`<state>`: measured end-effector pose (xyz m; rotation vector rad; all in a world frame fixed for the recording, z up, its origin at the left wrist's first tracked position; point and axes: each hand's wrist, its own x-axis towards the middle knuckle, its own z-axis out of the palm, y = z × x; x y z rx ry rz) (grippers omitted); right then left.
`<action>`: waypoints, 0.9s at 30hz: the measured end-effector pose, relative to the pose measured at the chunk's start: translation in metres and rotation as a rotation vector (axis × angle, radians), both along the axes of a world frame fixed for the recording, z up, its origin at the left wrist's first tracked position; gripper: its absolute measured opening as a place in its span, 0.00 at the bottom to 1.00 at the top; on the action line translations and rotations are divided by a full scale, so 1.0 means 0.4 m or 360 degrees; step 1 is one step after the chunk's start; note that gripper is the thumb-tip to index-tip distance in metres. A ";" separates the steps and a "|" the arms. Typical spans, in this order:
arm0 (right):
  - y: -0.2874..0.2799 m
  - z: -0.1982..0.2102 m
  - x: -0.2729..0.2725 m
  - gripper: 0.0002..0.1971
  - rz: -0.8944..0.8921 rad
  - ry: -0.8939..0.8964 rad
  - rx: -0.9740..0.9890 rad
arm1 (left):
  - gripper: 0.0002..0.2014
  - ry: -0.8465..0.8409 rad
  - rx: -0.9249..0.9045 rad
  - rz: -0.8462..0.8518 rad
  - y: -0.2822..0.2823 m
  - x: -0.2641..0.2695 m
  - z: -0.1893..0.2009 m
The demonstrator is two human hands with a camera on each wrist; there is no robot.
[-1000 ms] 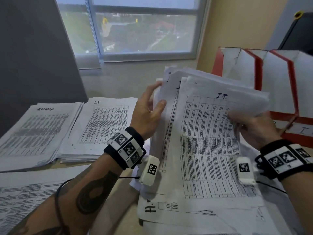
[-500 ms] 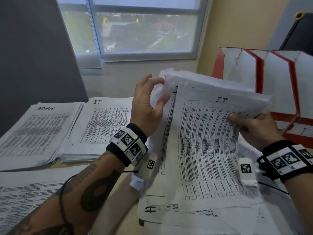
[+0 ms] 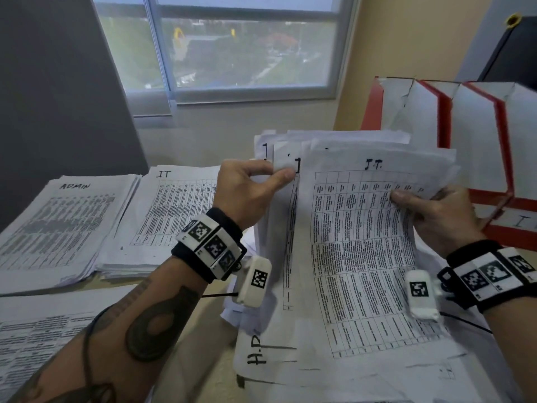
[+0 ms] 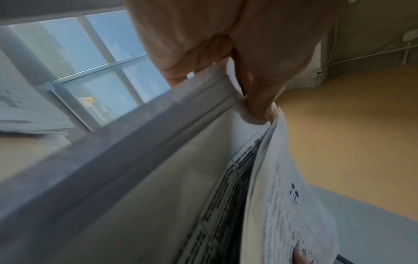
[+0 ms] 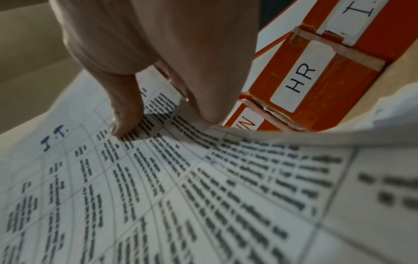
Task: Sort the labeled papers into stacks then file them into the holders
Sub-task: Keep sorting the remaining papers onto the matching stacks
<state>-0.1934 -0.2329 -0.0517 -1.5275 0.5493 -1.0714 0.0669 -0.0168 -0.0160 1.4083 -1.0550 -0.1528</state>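
— Holders (image 3: 476,146) first: red-edged, white-walled, standing in a row just beyond the right hand (image 3: 436,219). Labelled "HR" (image 5: 300,78) on one front, "I" on the next. Contents not visible from any view.

— And the papers?

— Held up as a loose bundle (image 3: 357,242) between both hands, above the table (image 3: 186,321). Front sheet marked "I.T." by hand at the top, printed with a dense ruled grid, slightly crumpled along the right edge.

— Grip?

— Right hand clamped on the bundle's right edge, thumb pressed flat on the grid, fingers behind. Left hand (image 3: 247,193) pinching the top corner of a sheet behind the front one, thumb against forefinger.

— Elsewhere?

— Left of the left hand, two flat stacks side by side: "ADMIN" (image 3: 58,225) and "IT" (image 3: 171,216). Under the hands, a sheet lettered "H.R" (image 3: 261,350) lying sideways on more paper.
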 end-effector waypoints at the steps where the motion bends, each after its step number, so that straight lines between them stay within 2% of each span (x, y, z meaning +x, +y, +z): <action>1: -0.002 -0.002 0.002 0.33 -0.0007 -0.0052 0.0027 | 0.07 0.0032 0.0000 0.0002 0.003 -0.005 0.004; 4: 0.006 0.006 0.011 0.20 0.0058 -0.0209 0.0076 | 0.16 0.0126 0.0001 0.0007 0.008 -0.011 0.012; 6: 0.012 0.011 0.009 0.12 0.0068 -0.0226 0.0067 | 0.13 0.0140 -0.0006 0.0019 0.007 -0.014 0.015; 7: 0.017 0.013 0.005 0.09 0.0047 -0.0221 0.0060 | 0.10 0.0160 -0.0008 0.0006 0.006 -0.014 0.015; 10: 0.026 0.010 -0.008 0.07 -0.0027 -0.0170 0.0079 | 0.21 0.0265 -0.0041 -0.0074 0.005 -0.010 0.013; 11: 0.032 0.013 -0.012 0.06 -0.0023 -0.0164 0.0098 | 0.22 0.0321 -0.0057 -0.0090 0.005 -0.006 0.012; 14: 0.019 0.010 -0.042 0.24 0.0120 -0.0156 0.0152 | 0.12 0.0306 -0.0040 -0.0076 0.011 0.001 0.013; 15: 0.006 0.007 -0.051 0.25 0.0152 -0.0184 0.0209 | 0.09 0.0227 -0.0017 -0.0065 0.015 0.004 0.013; 17: -0.009 0.006 -0.058 0.19 0.0191 -0.0201 0.0266 | 0.16 0.0077 -0.0007 -0.0025 0.018 0.012 0.008; 21: -0.001 0.014 -0.047 0.11 0.0295 -0.0122 0.0193 | 0.27 0.0008 -0.0078 0.0022 0.013 0.014 0.001; 25: 0.015 0.029 -0.024 0.20 0.0346 -0.0075 0.0145 | 0.39 0.0091 -0.0201 -0.0131 0.015 -0.004 0.007; 27: 0.023 0.034 -0.013 0.25 0.0361 -0.0104 0.0147 | 0.41 0.0055 -0.0179 -0.0108 0.011 0.001 0.004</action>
